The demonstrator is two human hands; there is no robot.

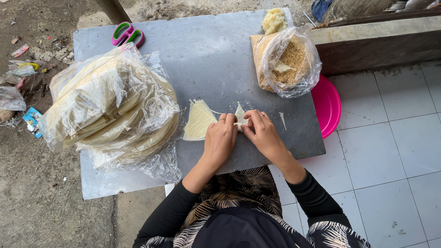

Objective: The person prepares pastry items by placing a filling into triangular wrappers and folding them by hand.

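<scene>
Wrapper piece (240,115), small, pale, triangular: pinched between fingertips of left hand (220,138) and right hand (262,131), near worktop (206,50) front edge. Cut wrapper stack (199,120) just left. Bagged round sheets (110,105) at left edge; filling bag (287,62) toward back right corner.

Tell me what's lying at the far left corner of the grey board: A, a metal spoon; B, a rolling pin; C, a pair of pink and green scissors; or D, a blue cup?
C: a pair of pink and green scissors lies at the far left corner of the grey board, beyond the plastic-wrapped stack of round wrappers.
</scene>
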